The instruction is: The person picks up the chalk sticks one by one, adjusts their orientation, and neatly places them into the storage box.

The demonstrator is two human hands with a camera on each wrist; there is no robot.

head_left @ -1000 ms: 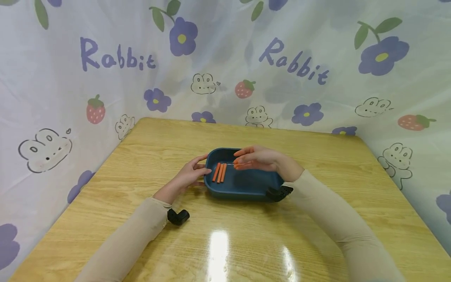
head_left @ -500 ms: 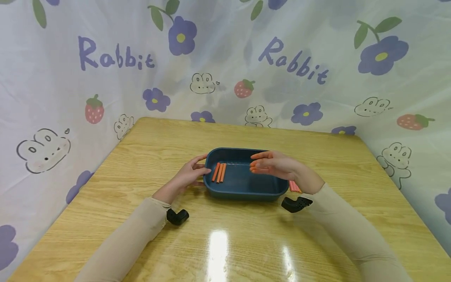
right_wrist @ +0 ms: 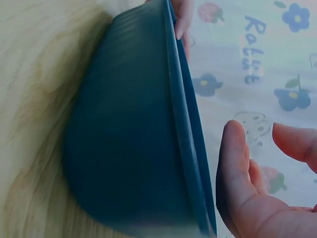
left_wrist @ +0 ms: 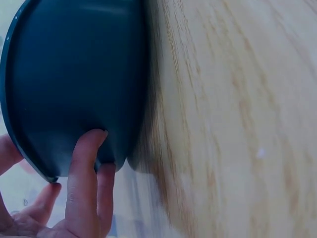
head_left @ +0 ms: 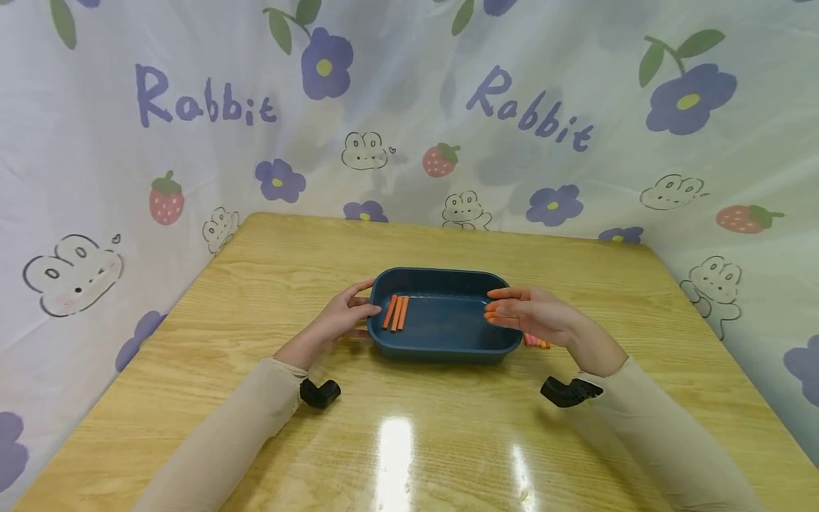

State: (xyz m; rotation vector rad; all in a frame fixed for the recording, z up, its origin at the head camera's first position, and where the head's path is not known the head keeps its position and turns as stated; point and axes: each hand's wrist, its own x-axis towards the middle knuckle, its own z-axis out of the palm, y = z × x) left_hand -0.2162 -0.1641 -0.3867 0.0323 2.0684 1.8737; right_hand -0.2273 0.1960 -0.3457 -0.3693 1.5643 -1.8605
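A dark blue rectangular tub (head_left: 448, 350) with rounded corners stands on the table in the head view. Three orange chalk-like sticks (head_left: 395, 313) lie side by side at its left end. My left hand (head_left: 342, 314) holds that end, thumb over the rim and fingers against the outer wall; the left wrist view shows the fingers (left_wrist: 83, 183) on the wall. Over the tub's right end hovers my right hand (head_left: 537, 313), thumb and fingers spread apart with nothing between them. In the right wrist view the tub wall (right_wrist: 133, 124) is beside the hand.
Several pink and yellow sticks (head_left: 534, 341) lie on the table just right of the tub, partly hidden by the right hand. The wooden table (head_left: 307, 455) ends at a printed cloth backdrop (head_left: 409, 107) behind and at the sides.
My right hand has moved right, from above the tub's middle to its right end, uncovering the tub floor and the pink and yellow sticks. The left hand stays at the tub's left end.
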